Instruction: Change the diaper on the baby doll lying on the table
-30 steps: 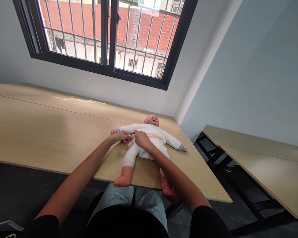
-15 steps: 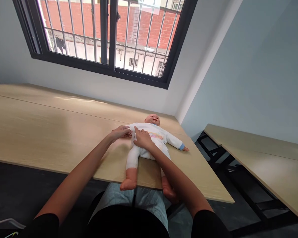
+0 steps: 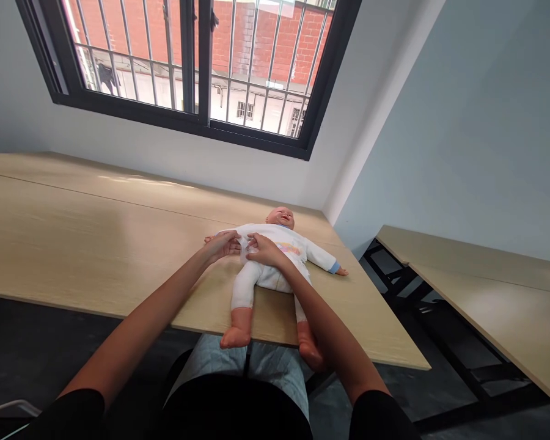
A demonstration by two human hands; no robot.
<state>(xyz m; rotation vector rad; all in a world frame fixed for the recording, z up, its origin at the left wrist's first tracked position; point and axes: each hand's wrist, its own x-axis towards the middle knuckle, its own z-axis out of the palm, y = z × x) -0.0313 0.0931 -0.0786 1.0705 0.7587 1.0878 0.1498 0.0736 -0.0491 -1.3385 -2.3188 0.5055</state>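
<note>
A baby doll (image 3: 282, 278) lies on its back near the table's front edge, in a white top (image 3: 275, 235) with blue cuffs and white trousers (image 3: 245, 286). At the doll's side, on the left of the view, my left hand (image 3: 223, 246) pinches the loose edge of the white top. Facing it, my right hand (image 3: 264, 250) rests on the doll's belly, its fingers closed on the same white cloth. A thin, pale flap of the cloth (image 3: 244, 250) shows between the two hands. Fingers partly hide the exact hold.
The doll lies on a long wooden table (image 3: 73, 226), its bare feet at the front edge. A second table (image 3: 481, 287) with black legs stands to the right. Ahead is a barred window (image 3: 197, 119) in the wall.
My fingers have shifted on the cloth and my hands are slightly farther apart, with more of the pale flap showing between them. The doll stays in place.
</note>
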